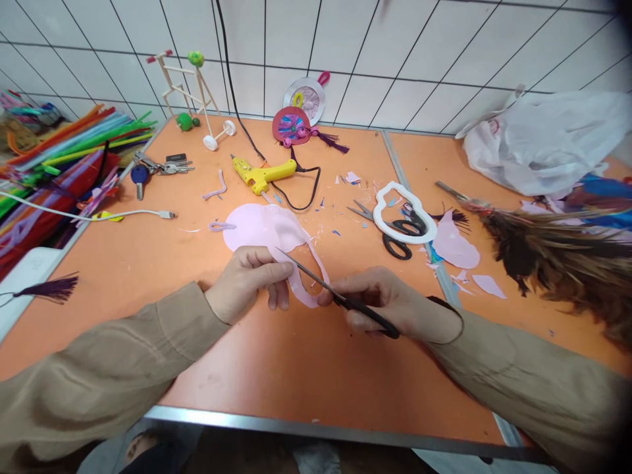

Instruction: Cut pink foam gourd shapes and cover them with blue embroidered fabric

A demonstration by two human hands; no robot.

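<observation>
Reference item: the yellow glue gun (261,174), lying on the orange table (296,368). The pink sheet (261,227) lies flat just in front of the glue gun, on the person's side, and a narrow cut strip of it curls further toward the person. The left hand (247,280), nearer the person than the glue gun, has its fingers curled and pinches that strip between thumb and fingertips. The right hand (380,306), in front and to the right of the glue gun, is closed around the black handles of the scissors (316,280). The blades point left, against the strip. A second pair of black scissors (397,240) lies to the right of the glue gun, partly under a white cut-out ring (378,214).
</observation>
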